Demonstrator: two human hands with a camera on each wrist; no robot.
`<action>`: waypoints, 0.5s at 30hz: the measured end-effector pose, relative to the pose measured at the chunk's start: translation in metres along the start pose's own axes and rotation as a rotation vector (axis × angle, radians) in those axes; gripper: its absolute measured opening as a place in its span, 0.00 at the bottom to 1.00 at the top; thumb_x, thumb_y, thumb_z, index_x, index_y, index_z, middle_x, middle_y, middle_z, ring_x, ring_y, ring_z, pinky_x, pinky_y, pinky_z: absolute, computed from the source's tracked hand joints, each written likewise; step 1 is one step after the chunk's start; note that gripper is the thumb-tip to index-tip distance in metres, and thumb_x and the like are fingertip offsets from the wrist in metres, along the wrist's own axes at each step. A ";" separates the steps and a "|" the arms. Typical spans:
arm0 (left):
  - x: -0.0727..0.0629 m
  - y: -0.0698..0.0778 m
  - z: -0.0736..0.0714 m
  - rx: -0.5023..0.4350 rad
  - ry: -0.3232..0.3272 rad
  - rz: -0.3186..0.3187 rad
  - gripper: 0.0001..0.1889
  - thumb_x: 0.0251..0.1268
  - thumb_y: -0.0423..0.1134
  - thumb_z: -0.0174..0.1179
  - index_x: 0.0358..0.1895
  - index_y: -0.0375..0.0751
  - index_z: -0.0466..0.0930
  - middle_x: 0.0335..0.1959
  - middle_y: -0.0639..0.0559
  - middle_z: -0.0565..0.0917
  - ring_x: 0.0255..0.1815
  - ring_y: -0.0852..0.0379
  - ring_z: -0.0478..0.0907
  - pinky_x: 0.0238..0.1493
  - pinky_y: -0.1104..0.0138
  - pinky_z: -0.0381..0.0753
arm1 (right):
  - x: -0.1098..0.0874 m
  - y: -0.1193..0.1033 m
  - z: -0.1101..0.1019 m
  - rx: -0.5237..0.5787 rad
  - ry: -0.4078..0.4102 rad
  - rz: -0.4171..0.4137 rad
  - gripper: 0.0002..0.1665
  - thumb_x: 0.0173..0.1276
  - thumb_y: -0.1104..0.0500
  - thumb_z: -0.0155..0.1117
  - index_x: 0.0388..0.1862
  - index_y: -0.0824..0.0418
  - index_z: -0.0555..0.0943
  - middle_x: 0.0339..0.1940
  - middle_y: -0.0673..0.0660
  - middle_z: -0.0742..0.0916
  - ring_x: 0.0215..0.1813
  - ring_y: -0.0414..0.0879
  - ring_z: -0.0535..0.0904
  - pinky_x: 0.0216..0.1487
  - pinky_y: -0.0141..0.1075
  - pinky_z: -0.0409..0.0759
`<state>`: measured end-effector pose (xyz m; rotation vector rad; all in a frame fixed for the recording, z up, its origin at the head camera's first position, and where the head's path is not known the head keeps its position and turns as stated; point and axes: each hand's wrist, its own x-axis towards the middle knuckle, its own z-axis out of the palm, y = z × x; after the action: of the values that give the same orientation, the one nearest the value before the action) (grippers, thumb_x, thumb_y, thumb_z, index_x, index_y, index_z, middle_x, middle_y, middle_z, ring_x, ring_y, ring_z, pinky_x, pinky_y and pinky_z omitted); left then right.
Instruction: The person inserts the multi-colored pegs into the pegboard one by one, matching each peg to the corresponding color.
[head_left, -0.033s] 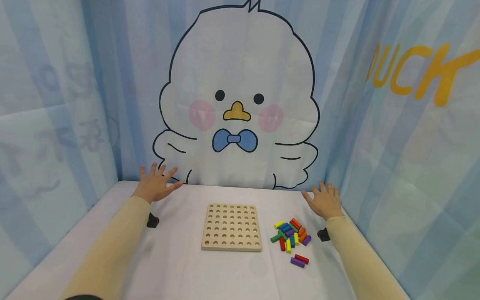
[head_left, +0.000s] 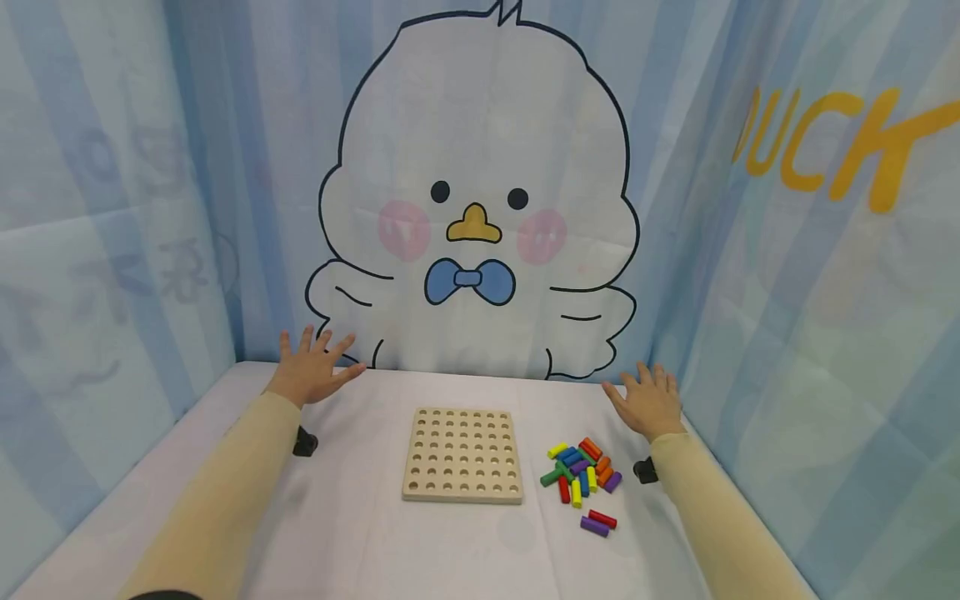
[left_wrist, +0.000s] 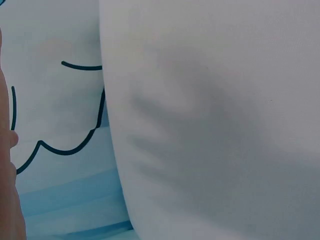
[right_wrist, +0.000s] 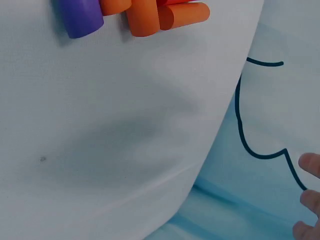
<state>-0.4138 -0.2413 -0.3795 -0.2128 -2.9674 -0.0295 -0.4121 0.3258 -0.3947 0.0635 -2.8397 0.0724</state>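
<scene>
My left hand (head_left: 309, 373) is held over the far left of the table with its fingers spread and nothing in it. Its shadow falls on the cloth in the left wrist view. On the far right, my right hand (head_left: 647, 405) is likewise spread and holds nothing. Between the hands lies a square wooden pegboard (head_left: 462, 456) with rows of round holes, none with a peg in it. Nearest my right hand is a loose pile of coloured pegs (head_left: 584, 469) in red, yellow, blue, green, orange and purple. A purple peg (head_left: 595, 527) and a red peg (head_left: 603, 519) lie apart, closer to me.
A white cloth covers the table (head_left: 450, 550). Behind it hangs a curtain (head_left: 480, 125) with a drawn duck, and striped blue curtains close in both sides. A small black device (head_left: 305, 442) sits under my left wrist, another (head_left: 646, 471) under my right.
</scene>
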 end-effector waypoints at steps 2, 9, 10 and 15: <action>-0.001 0.000 -0.001 -0.007 -0.003 -0.003 0.44 0.76 0.74 0.39 0.84 0.51 0.51 0.82 0.28 0.52 0.83 0.23 0.39 0.74 0.25 0.32 | 0.001 -0.001 0.000 0.005 0.001 -0.002 0.44 0.82 0.33 0.40 0.74 0.67 0.71 0.79 0.77 0.63 0.80 0.78 0.48 0.79 0.71 0.44; -0.003 0.001 0.000 -0.021 -0.028 0.007 0.45 0.75 0.75 0.37 0.84 0.50 0.52 0.82 0.28 0.52 0.82 0.23 0.39 0.74 0.25 0.33 | 0.005 -0.009 0.002 -0.003 -0.013 -0.009 0.44 0.82 0.32 0.42 0.76 0.65 0.70 0.80 0.75 0.63 0.81 0.77 0.50 0.79 0.72 0.43; -0.003 0.002 0.000 -0.021 -0.029 0.015 0.45 0.75 0.75 0.37 0.84 0.48 0.54 0.82 0.27 0.53 0.82 0.23 0.40 0.74 0.24 0.34 | 0.005 -0.010 0.002 -0.011 -0.014 -0.015 0.43 0.82 0.32 0.42 0.76 0.65 0.70 0.80 0.74 0.64 0.80 0.77 0.51 0.78 0.72 0.44; -0.003 0.009 0.007 -0.087 -0.042 0.070 0.46 0.75 0.75 0.37 0.80 0.42 0.61 0.80 0.25 0.57 0.80 0.21 0.48 0.73 0.24 0.47 | 0.006 -0.015 0.000 -0.033 -0.050 -0.037 0.41 0.81 0.35 0.47 0.75 0.65 0.71 0.77 0.74 0.69 0.77 0.76 0.61 0.76 0.72 0.54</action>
<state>-0.4106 -0.2321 -0.3869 -0.3329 -3.0009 -0.1480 -0.4168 0.3106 -0.3926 0.1128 -2.8876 0.0168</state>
